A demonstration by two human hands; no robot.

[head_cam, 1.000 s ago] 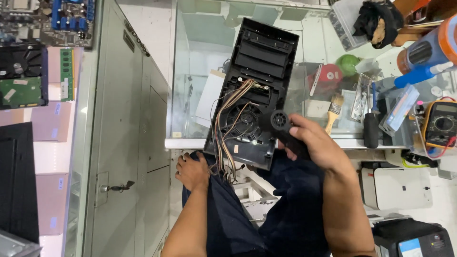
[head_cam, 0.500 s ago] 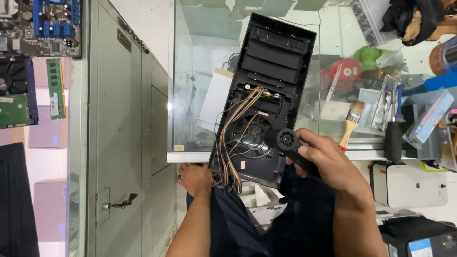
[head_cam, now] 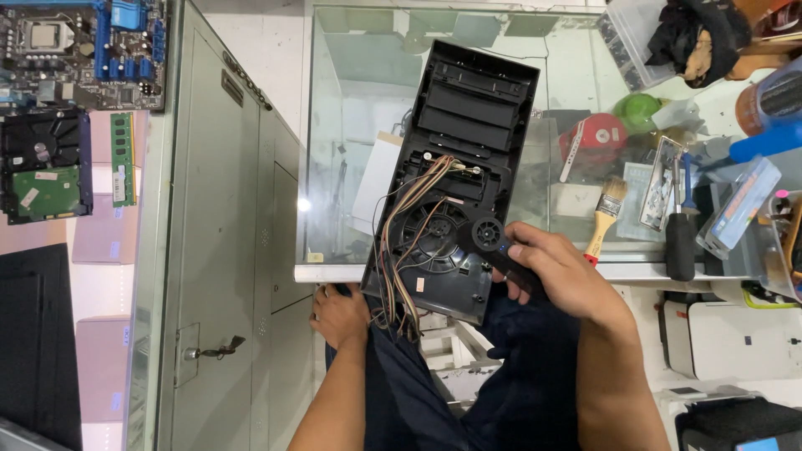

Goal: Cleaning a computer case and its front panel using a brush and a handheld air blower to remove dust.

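My right grip (head_cam: 547, 271) is closed around a small black handheld tool (head_cam: 499, 244) with a round nozzle end, pressed against the lower right of the black computer front panel (head_cam: 455, 175). My left grip (head_cam: 338, 316) curls under the panel's bottom left corner, fingers wrapped on its edge, propping it against the edge of the glass counter (head_cam: 334, 273). The panel stands tilted, inner side toward me, with a bundle of thin wires (head_cam: 405, 242) running down past its round fan grille.

Compared with a second ago, the view has slid so the panel sits lower and more central, and the tool's head has crept from the panel's edge in toward the grille; both hands keep their hold, so I judge the work on the panel's inside is continuing at that spot.

Counting: one panel, one tool, one wire bundle. On the counter, one paintbrush (head_cam: 606, 213), one dark-handled screwdriver (head_cam: 678, 242). At left, one motherboard (head_cam: 83, 50), one hard drive (head_cam: 42, 167), one memory stick (head_cam: 122, 159).
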